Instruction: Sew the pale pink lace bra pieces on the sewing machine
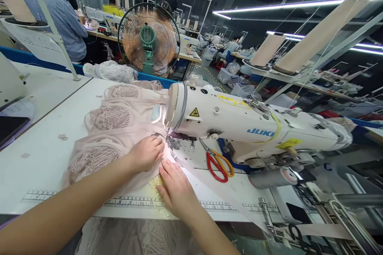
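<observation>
Sheer pale-pink fabric with lace cups (112, 117) lies in folds over the table left of a white JUKI sewing machine (209, 111). Its edge runs under the presser foot (169, 141). My left hand (146, 153) is on the fabric just left of the foot, its fingers curled and closed on it. Lower and nearer, my right hand (176, 185) lies with fingers stretched over the fabric edge and a yellowish translucent strip (156, 185). A narrow pale strip (221, 185) stretches from the foot area towards the lower right.
Red-and-orange-handled scissors (217, 163) lie right of the needle. A printed ruler (128, 201) runs along the front edge. Behind the table stands a large fan (149, 40); thread cones (323, 32) are at right. A person in a striped shirt (60, 24) sits at back left.
</observation>
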Demonstrator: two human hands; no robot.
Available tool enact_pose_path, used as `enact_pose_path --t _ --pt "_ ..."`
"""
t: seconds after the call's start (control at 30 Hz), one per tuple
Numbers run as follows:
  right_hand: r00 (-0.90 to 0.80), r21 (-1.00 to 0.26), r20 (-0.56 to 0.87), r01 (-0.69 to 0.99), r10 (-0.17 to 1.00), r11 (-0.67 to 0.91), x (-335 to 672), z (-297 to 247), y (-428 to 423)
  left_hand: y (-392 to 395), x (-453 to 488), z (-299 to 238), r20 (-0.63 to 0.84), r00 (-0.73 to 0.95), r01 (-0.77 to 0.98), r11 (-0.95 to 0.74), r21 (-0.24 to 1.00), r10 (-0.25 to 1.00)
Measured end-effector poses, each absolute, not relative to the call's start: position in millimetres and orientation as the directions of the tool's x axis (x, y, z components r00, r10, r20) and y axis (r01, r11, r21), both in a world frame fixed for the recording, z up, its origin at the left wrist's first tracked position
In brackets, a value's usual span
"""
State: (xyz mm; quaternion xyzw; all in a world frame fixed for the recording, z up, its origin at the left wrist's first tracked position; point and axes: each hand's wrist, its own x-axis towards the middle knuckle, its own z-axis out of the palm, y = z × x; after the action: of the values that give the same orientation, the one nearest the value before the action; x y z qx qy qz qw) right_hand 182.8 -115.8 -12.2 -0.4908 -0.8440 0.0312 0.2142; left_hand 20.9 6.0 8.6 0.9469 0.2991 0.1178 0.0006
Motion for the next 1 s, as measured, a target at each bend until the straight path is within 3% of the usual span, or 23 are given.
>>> enact_pose_path --t 0.47,0.7,1.0 --pt "-0.367 -0.300 0.292 0.842 0.883 0.449 181 -11 -112 31 12 11 0.242 0.845 0.487 -0.873 0.023 0.477" --pt "-0.346 -0.360 0.273 0.829 0.898 0.429 182 -10 -109 8 11 22 0.313 0.903 0.283 -0.955 0.083 0.295" --pt "-0.324 -0.381 0.284 0.825 0.902 0.417 183 -6 -109 4 -4 10 0.353 0.920 0.193 -0.980 -0.038 0.167"
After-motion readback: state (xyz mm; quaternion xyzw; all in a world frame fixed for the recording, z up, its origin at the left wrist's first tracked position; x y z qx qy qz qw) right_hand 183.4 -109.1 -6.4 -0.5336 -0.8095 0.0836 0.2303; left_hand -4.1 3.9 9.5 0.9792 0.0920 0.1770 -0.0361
